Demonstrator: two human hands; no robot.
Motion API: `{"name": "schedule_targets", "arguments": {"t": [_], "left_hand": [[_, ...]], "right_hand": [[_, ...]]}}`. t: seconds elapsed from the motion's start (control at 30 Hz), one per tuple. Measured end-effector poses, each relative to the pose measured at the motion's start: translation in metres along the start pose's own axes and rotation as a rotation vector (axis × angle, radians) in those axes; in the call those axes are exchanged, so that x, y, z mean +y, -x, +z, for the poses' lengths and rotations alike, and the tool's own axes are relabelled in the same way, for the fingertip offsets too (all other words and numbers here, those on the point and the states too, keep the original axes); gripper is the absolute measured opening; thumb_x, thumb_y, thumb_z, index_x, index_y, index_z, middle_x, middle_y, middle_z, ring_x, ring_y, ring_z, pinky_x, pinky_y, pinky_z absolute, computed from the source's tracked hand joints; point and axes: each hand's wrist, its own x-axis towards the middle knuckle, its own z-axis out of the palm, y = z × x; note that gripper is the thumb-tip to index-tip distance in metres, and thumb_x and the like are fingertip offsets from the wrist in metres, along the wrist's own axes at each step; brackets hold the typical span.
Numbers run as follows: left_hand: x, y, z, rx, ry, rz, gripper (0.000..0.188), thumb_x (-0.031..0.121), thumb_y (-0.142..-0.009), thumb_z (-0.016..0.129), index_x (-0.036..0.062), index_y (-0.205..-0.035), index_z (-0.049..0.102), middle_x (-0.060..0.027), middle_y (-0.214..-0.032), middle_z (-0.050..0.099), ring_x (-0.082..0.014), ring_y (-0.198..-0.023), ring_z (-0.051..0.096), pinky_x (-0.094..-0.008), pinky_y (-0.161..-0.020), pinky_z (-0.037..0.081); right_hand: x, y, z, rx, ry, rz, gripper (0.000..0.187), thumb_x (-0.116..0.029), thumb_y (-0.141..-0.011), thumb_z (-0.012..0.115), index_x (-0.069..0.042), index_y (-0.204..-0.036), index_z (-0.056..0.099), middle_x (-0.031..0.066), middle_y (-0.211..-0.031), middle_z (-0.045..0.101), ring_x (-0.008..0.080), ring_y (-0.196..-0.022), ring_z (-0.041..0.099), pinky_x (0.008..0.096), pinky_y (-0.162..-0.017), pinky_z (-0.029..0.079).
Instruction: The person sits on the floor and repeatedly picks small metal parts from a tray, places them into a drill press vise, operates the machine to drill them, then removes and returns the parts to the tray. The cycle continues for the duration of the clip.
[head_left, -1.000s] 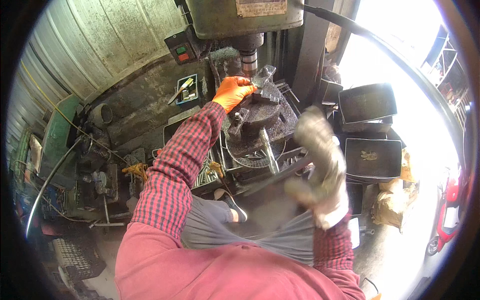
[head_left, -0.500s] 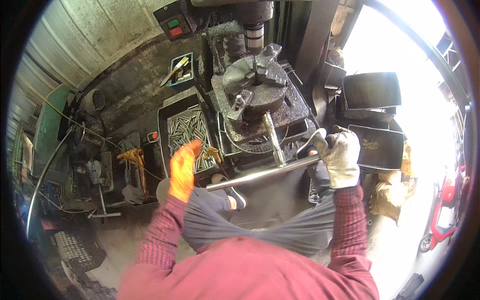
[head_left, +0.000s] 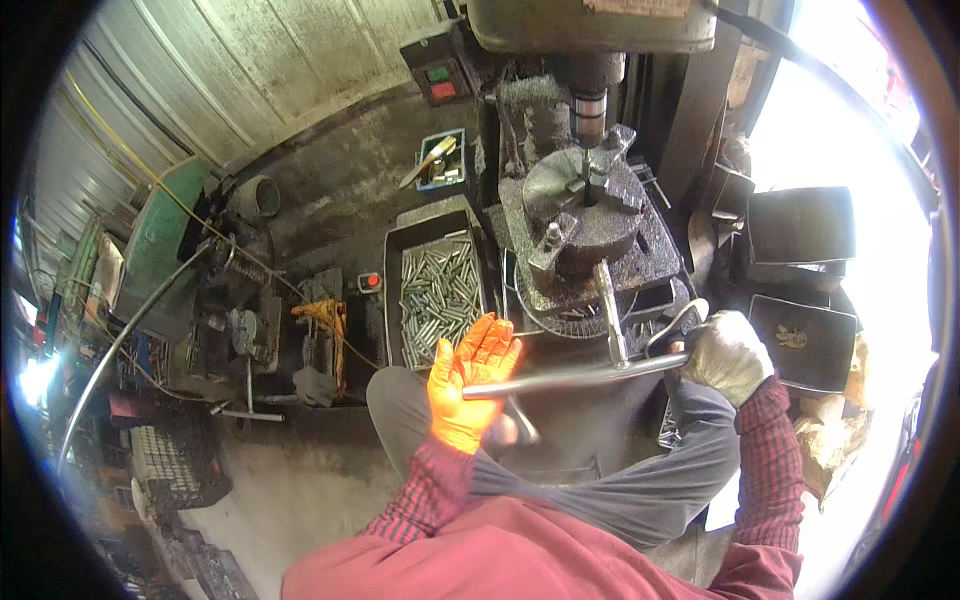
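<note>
Head view: nearest me, my grey trousers point(head_left: 640, 505) spread to both sides, and a strip of concrete floor point(head_left: 555, 440) shows between the knees, below the bar point(head_left: 575, 381). That bar is plain, round, smooth steel, lying nearly level across my lap, its right end a little higher. My left hand point(head_left: 475, 375), in a thin orange rubber glove, is palm up with the fingers spread wide; the bar's left end lies over the palm, though I cannot tell if it presses there. My right hand point(head_left: 730, 358), in a thick whitish cloth glove, is curled around the other end. Both forearms reach forward in checked sleeves point(head_left: 770, 450).

Just beyond the bar, a steel shaft point(head_left: 608, 300) slants down from the chuck point(head_left: 560, 190) and meets it; I cannot tell how they join. Left of the shaft, past my orange fingertips, a rectangular metal tray point(head_left: 430, 234) holds a heap of short, shiny pins point(head_left: 440, 290), its near edge close to that hand. On my right, dark bins point(head_left: 800, 225) stand near the white glove.

Farther on, the chuck is round, dark and grimy under a slim drill bit point(head_left: 588, 175). A wooden-handled brush point(head_left: 428, 162) lies on a small blue box, before the ribbed metal wall point(head_left: 240, 70).
</note>
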Motion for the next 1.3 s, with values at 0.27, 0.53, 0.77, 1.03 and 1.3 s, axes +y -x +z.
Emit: {"name": "schedule_targets", "arguments": {"t": [0.27, 0.53, 0.77, 1.03, 1.3], "left_hand": [[0.091, -0.067, -0.002, -0.014, -0.903, 0.158, 0.053, 0.030, -0.109, 0.061, -0.0007, -0.151, 0.053, -0.0168, -0.145, 0.063, -0.0277, -0.136, 0.059, -0.0450, -0.119, 0.043], [0.196, -0.287, -0.028, 0.346, -1.728, 0.574, 0.061, 0.023, -0.101, 0.072, -0.0036, -0.152, 0.052, -0.0218, -0.148, 0.063, -0.0309, -0.138, 0.060, -0.0384, -0.116, 0.044], [0.221, -0.300, 0.010, 0.254, -1.777, 0.593, 0.037, 0.023, -0.104, 0.066, -0.0014, -0.131, 0.071, -0.0157, -0.122, 0.078, -0.0237, -0.112, 0.074, -0.0361, -0.099, 0.053], [0.194, -0.257, 0.063, 0.219, -2.268, 0.570, 0.039, 0.037, -0.105, 0.061, 0.0030, -0.116, 0.077, -0.0217, -0.101, 0.077, -0.0381, -0.098, 0.075, -0.0445, -0.086, 0.056], [0.192, -0.246, 0.082, 0.295, -2.122, 0.580, 0.042, 0.039, -0.105, 0.061, 0.0010, -0.114, 0.077, -0.0246, -0.099, 0.076, -0.0398, -0.099, 0.075, -0.0459, -0.086, 0.056]], "right_hand": [[0.003, -0.005, 0.008, -0.140, -0.166, -0.029, 0.037, -0.040, -0.075, 0.089, -0.008, -0.084, 0.072, 0.0097, -0.069, 0.067, 0.0312, -0.061, 0.068, 0.0412, -0.061, 0.055], [-0.001, -0.006, -0.003, -0.207, -0.183, 0.034, 0.038, -0.044, -0.076, 0.086, -0.010, -0.082, 0.073, 0.0120, -0.075, 0.071, 0.0340, -0.070, 0.071, 0.0429, -0.068, 0.057], [0.000, -0.009, 0.002, -0.203, -0.177, -0.009, 0.036, -0.045, -0.082, 0.080, -0.010, -0.072, 0.078, 0.0103, -0.069, 0.072, 0.0322, -0.066, 0.069, 0.0425, -0.071, 0.056], [-0.006, -0.007, 0.000, -0.189, -0.115, 0.050, 0.032, -0.042, -0.075, 0.086, -0.010, -0.077, 0.080, 0.0103, -0.072, 0.074, 0.0315, -0.071, 0.071, 0.0413, -0.075, 0.057], [-0.005, -0.005, -0.004, -0.195, -0.144, 0.058, 0.034, -0.043, -0.075, 0.088, -0.011, -0.081, 0.080, 0.0107, -0.078, 0.075, 0.0292, -0.075, 0.072, 0.0404, -0.075, 0.057]]}}
